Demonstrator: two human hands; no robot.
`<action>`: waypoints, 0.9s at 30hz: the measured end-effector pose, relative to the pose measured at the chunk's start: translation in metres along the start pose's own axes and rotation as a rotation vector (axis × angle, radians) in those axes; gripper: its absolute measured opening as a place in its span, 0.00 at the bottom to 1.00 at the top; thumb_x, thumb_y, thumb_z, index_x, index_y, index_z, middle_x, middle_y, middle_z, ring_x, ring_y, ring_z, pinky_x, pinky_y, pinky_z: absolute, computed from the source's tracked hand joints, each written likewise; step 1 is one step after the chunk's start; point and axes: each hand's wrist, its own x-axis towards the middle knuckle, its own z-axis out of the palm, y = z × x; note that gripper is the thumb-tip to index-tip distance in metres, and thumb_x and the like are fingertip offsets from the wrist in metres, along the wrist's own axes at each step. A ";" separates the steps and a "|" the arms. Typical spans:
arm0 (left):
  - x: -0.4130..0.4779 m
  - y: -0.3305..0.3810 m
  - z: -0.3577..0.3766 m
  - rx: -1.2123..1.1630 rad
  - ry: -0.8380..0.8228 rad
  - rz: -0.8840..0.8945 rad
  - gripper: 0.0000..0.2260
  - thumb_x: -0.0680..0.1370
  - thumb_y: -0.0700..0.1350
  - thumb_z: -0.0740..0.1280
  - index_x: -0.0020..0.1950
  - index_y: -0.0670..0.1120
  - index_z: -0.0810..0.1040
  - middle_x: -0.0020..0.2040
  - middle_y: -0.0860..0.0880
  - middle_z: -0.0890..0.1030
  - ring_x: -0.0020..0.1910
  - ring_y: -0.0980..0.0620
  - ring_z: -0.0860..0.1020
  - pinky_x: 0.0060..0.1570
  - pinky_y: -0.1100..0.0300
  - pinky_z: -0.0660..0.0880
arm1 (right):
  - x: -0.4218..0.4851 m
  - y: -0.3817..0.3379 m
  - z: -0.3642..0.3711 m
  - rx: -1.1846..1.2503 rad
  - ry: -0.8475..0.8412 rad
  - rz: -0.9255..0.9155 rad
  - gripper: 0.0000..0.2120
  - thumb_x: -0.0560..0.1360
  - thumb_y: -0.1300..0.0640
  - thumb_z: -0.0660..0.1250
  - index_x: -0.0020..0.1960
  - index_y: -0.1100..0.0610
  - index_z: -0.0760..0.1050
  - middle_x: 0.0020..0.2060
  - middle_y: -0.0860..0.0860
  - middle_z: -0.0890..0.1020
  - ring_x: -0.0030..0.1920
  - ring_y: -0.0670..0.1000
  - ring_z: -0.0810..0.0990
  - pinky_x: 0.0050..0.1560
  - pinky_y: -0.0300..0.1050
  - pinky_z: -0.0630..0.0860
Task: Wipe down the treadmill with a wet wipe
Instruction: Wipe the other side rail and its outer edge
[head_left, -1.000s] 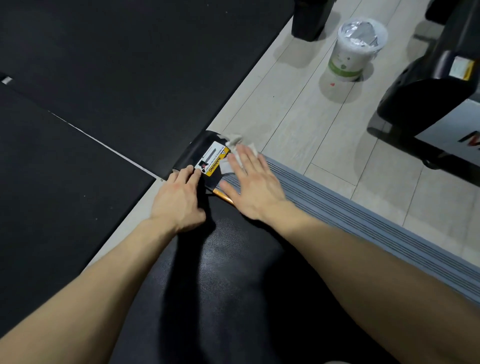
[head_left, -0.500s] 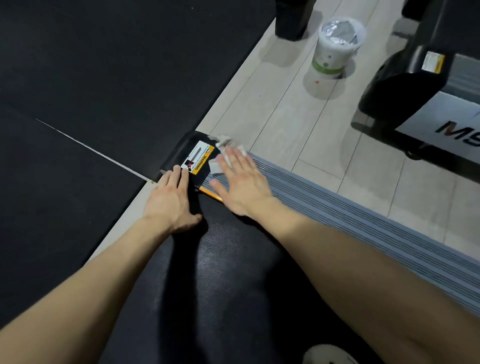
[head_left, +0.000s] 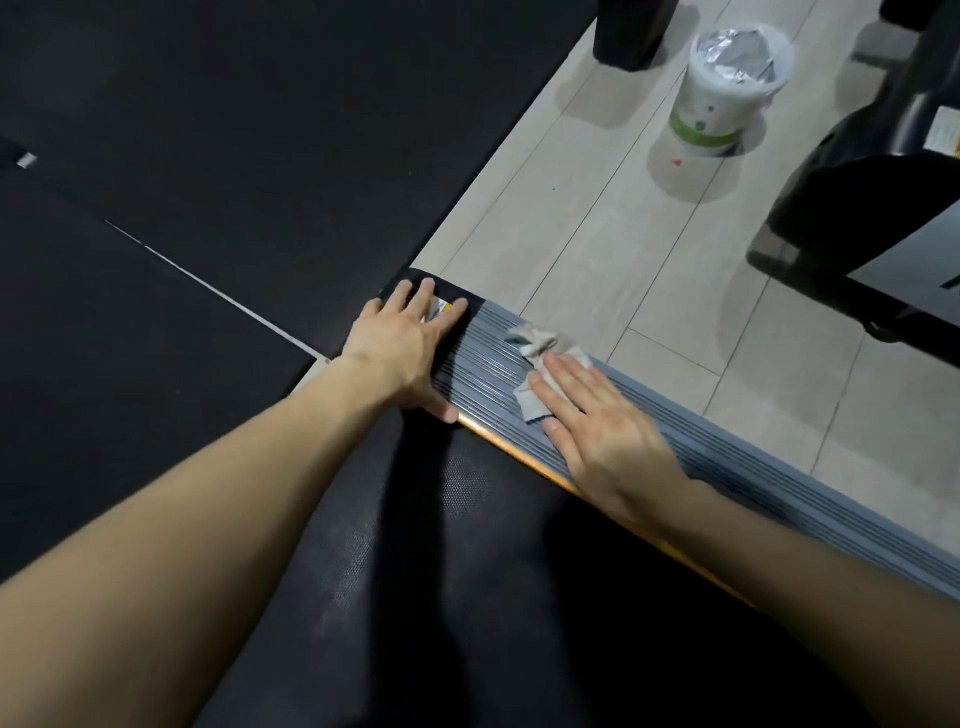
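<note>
wet wipe (head_left: 534, 396): crumpled, pale grey; lies on the ribbed grey side rail (head_left: 737, 470) of the treadmill (head_left: 470, 613), near the rail's far end; its far part bunches up loose past the fingertips
right hand (head_left: 602, 441): flat, palm down, fingers straight and close together; they press on the near part of the wipe, nothing curled round it; thumb lies along the rail's inner edge; the forearm crosses the rail at a slant from the lower right
left hand (head_left: 400, 345): flat, palm down, fingers spread over the black end cap (head_left: 470, 310) at the rail's far end; they cover most of a white and yellow label (head_left: 441, 307); the thumb reaches back to where rail and belt meet; it holds nothing; the forearm runs in from the lower left over the belt
gap between hands: apart, a bare stretch of ribbed rail between them
belt (head_left: 332, 597): black, finely dotted, under both forearms; an orange strip (head_left: 511, 451) runs between it and the rail
floor (head_left: 597, 218): pale planks beyond the rail; black mat (head_left: 218, 156) to the left
tub (head_left: 719, 93): white with a green band and crinkled foil top; stands on the planks, well apart from the hands
far right: a dark machine base (head_left: 852, 208) stands on the planks
</note>
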 end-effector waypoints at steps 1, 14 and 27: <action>0.005 -0.002 -0.003 0.017 -0.030 0.006 0.73 0.55 0.78 0.78 0.86 0.61 0.36 0.88 0.46 0.40 0.86 0.41 0.42 0.83 0.39 0.54 | 0.005 0.002 -0.002 -0.004 0.020 -0.031 0.26 0.88 0.48 0.52 0.84 0.55 0.63 0.84 0.53 0.63 0.85 0.52 0.57 0.83 0.54 0.59; 0.024 0.002 -0.023 -0.022 -0.112 0.068 0.77 0.48 0.73 0.83 0.85 0.63 0.38 0.87 0.46 0.42 0.85 0.38 0.47 0.77 0.38 0.67 | 0.047 0.019 -0.027 0.276 0.077 -0.103 0.21 0.70 0.68 0.78 0.59 0.51 0.85 0.53 0.49 0.81 0.55 0.51 0.77 0.46 0.42 0.80; 0.033 -0.014 -0.010 0.012 -0.111 0.216 0.73 0.56 0.77 0.78 0.85 0.57 0.34 0.85 0.38 0.42 0.83 0.31 0.47 0.74 0.31 0.63 | 0.048 -0.005 -0.011 0.173 0.218 -0.003 0.10 0.81 0.68 0.71 0.57 0.57 0.87 0.52 0.53 0.83 0.58 0.57 0.81 0.64 0.44 0.76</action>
